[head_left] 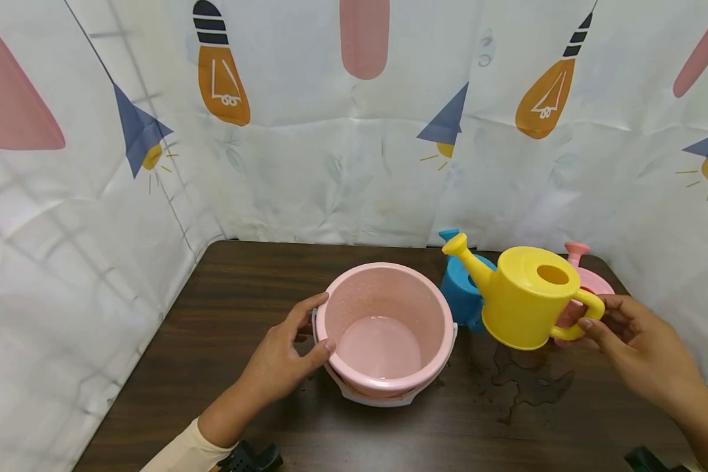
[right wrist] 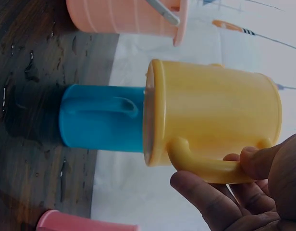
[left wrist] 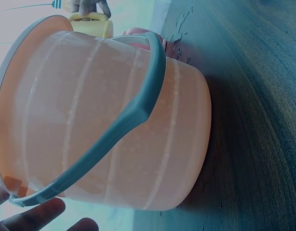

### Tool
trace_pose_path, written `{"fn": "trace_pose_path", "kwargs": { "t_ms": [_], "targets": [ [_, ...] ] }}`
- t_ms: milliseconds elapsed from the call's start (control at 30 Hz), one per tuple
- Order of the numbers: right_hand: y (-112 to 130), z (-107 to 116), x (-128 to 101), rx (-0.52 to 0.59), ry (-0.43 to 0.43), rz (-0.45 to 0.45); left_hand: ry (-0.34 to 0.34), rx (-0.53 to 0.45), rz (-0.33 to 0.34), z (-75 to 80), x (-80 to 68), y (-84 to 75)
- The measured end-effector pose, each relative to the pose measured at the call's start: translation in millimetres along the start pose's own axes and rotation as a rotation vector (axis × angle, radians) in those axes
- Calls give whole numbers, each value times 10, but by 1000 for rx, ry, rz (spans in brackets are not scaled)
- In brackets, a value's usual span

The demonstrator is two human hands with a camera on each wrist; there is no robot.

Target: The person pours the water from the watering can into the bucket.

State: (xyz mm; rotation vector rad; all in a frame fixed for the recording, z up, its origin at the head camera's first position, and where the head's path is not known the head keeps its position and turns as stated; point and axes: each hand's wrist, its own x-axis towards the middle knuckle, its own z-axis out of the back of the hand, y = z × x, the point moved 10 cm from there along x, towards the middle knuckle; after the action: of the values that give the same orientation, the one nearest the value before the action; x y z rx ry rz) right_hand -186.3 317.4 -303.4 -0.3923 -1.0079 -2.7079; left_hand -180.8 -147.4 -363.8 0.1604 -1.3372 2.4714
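Note:
The pink bucket (head_left: 383,387) stands on the dark table, with a little clear liquid showing at its bottom. My left hand (head_left: 289,354) holds the left side of its rim, thumb at the edge and fingers along the outside. The bucket's pale handle (left wrist: 124,118) hangs down against its wall. My right hand (head_left: 643,344) grips a yellow watering can (head_left: 525,301) by its handle, raised over the table with the spout toward the bucket. Behind the yellow can stand a blue watering can (head_left: 463,295) and a pink watering can (head_left: 592,282), each partly hidden.
Liquid is spilled in a puddle (head_left: 533,387) on the wood tabletop (head_left: 236,295), right of the bucket. A white cloth (head_left: 307,170) printed with lamps and bulbs hangs behind the table and along its left and right sides.

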Motion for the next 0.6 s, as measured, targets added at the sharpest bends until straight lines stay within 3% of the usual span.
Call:
{"fn": "trace_pose_path", "kwargs": {
  "t_ms": [400, 600],
  "targets": [
    [-175, 22, -111, -74, -59, -129, -2, 6, 14, 1, -5, 14],
    [-250, 21, -148, -54, -100, -189, -5, 18, 3, 4, -3, -1]
  ]
}}
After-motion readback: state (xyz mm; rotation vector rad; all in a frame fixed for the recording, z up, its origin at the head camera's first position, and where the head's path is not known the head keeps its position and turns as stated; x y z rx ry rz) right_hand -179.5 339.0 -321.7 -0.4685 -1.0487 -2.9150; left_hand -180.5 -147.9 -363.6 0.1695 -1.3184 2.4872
